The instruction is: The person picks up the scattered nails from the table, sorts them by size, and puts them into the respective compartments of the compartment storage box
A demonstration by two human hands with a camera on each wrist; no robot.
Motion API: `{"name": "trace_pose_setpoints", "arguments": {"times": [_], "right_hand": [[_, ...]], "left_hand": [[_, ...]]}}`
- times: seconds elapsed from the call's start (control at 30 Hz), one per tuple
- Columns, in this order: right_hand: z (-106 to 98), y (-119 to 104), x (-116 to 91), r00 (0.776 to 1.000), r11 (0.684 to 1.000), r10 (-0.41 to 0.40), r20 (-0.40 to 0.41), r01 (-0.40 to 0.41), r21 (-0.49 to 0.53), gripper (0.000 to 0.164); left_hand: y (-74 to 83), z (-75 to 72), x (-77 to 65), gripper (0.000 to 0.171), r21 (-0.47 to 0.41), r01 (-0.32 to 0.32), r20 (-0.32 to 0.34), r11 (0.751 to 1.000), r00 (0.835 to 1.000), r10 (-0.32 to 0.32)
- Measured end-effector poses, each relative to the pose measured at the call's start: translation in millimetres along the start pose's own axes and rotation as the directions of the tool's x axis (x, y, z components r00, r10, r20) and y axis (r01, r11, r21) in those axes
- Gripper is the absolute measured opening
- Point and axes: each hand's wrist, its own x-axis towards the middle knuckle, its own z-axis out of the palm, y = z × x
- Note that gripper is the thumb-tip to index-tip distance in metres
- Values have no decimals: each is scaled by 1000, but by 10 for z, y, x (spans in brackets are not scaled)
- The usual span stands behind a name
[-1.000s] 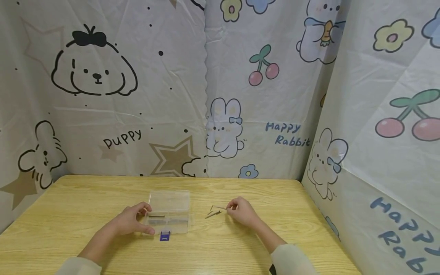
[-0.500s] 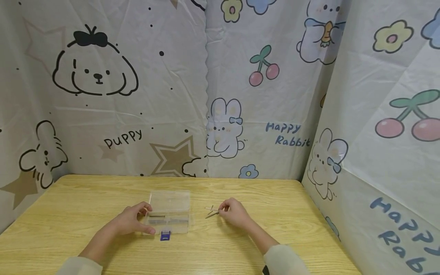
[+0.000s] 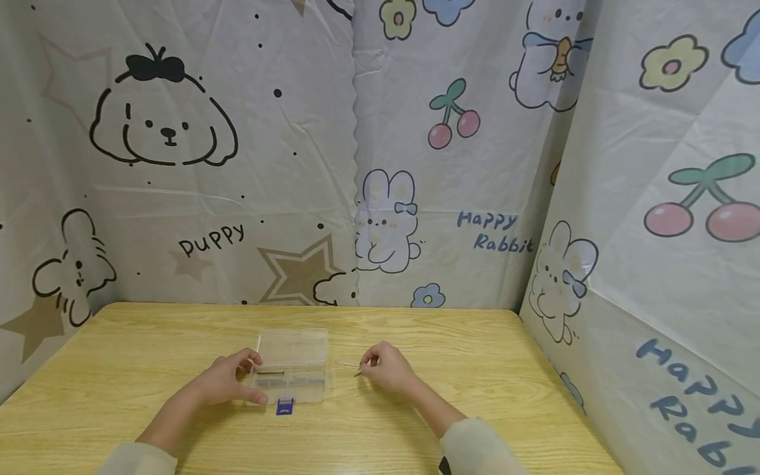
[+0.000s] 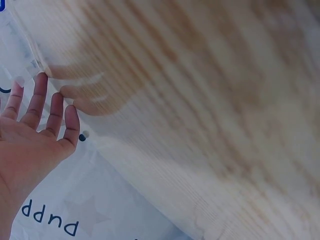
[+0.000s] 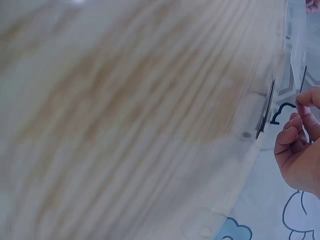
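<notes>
In the head view a clear plastic compartment box (image 3: 307,389) stands on the table with its lid (image 3: 293,347) swung back. Its purple-blue latch (image 3: 285,407) hangs at the front. My left hand (image 3: 221,381) holds the left side of the box, thumb at the front corner and fingers farther back. Just right of the box, my right hand (image 3: 388,369) pinches a thin metal nail-like rod (image 3: 346,363), pointing left toward the box. Several similar rods (image 5: 266,110) lie on the table below that hand, mostly hidden by it in the head view.
A dark slim rod (image 3: 270,373) lies in the box's rear left compartment. The wood-grain table (image 3: 368,435) extends around both hands. Printed cloth (image 3: 297,165) hangs behind the table and along its right side.
My right hand has moved left toward the box with the thin rod, passing over the loose rods on the table. My left hand and the box have stayed in place.
</notes>
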Motion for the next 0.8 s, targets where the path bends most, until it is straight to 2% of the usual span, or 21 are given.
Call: {"name": "trace_pose_setpoints", "arguments": {"times": [0.33, 0.8], "right_hand": [[109, -133, 28, 1000, 999, -27, 6, 27, -41, 8], [266, -306, 128, 998, 997, -57, 15, 57, -47, 6]], "left_hand": [[-8, 18, 8, 69, 2, 8, 0, 1000, 1000, -8], [23, -2, -12, 68, -7, 10, -6, 1000, 1000, -10]]}}
